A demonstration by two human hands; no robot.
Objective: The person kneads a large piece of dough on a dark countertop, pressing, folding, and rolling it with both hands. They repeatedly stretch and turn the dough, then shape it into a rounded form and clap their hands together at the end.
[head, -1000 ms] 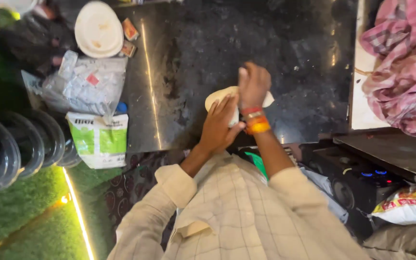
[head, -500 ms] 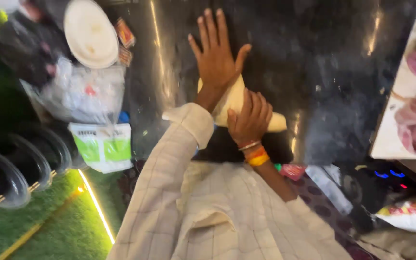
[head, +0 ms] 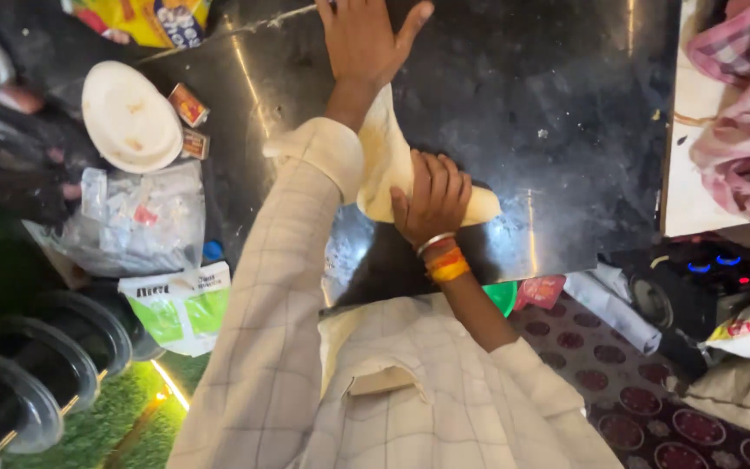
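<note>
here a pale sheet of dough [head: 384, 165] is draped along the left forearm over the dark stone counter [head: 566, 130], its long axis running from wrist toward the body. the left hand [head: 366, 39] is held flat with fingers spread, gripping nothing; the right hand [head: 431, 198] is pressed, fingers together, onto the dough's near end. at left lie a white plate [head: 128, 117], two small orange boxes [head: 189, 104], a clear plastic bag [head: 136, 221] and a green-and-white pouch [head: 182, 304].

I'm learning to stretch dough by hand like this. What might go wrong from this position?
The dough sheet is draped thin between the left hand and right hand, so it may tear. Its lower edge lies near the edge of the black counter and might slip off. The loose sleeve cuff touches the dough and may stick.
</note>
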